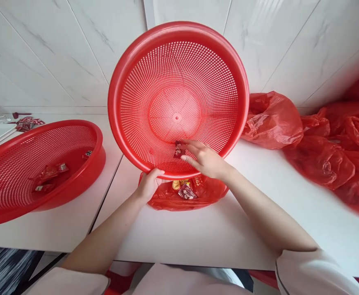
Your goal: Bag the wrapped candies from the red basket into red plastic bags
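A large red mesh basket [179, 35] is tilted up on its side, its opening toward me. My left hand [150, 185] grips its lower rim, fingers wrapped round the edge. Inside the basket, my right hand [202, 157] touches a small dark red packet [178, 149] on the lower wall, its fingers stretched out and slightly apart. Below the rim, an open red plastic bag [206, 196] lies on the white table, holding a dark red packet [187, 192] and a yellow item [176, 184]. The basket hides the back of this bag.
A second red basket [101, 164] stands at the left with several small packets inside. Red plastic bags [274, 121] line the right side of the white table [259, 164]. More packets [28, 123] lie at the back left. A tiled wall [74, 49] rises behind.
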Action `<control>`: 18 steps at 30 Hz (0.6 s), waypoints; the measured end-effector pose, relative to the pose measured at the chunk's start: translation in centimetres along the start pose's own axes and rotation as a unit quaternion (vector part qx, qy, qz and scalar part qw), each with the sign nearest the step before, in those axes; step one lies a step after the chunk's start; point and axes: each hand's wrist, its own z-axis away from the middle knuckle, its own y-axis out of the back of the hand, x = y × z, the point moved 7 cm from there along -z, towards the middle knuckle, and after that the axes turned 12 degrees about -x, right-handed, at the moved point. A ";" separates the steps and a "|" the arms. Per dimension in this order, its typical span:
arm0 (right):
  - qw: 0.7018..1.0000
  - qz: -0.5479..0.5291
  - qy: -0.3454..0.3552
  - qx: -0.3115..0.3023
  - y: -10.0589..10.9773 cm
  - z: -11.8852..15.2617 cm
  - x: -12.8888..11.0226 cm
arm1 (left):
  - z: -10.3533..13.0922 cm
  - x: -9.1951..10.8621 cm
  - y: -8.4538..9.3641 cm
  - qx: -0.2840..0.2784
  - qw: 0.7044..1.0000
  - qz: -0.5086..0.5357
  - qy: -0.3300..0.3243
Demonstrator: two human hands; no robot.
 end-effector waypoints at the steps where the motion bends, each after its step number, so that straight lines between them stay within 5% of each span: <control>1: 0.999 0.035 -0.008 -0.011 -0.6 -0.1 0.2 | 0.0 -0.1 -0.3 -0.012 1.000 0.003 0.004; 4: 0.992 0.064 -0.022 -0.103 -2.7 -0.1 0.7 | 0.1 -0.4 -0.5 -0.015 1.000 0.003 0.010; 8: 0.983 -0.026 0.050 -0.176 -3.3 0.2 -0.8 | -0.1 0.1 0.2 0.013 1.000 0.001 -0.001; 12: 0.956 -0.268 0.048 -0.110 -1.4 0.0 -1.2 | -0.5 0.9 1.1 0.027 0.999 -0.001 -0.027; 18: 0.855 -0.513 -0.042 -0.059 -1.3 -0.2 0.4 | -0.6 1.6 2.0 0.032 0.999 0.020 -0.034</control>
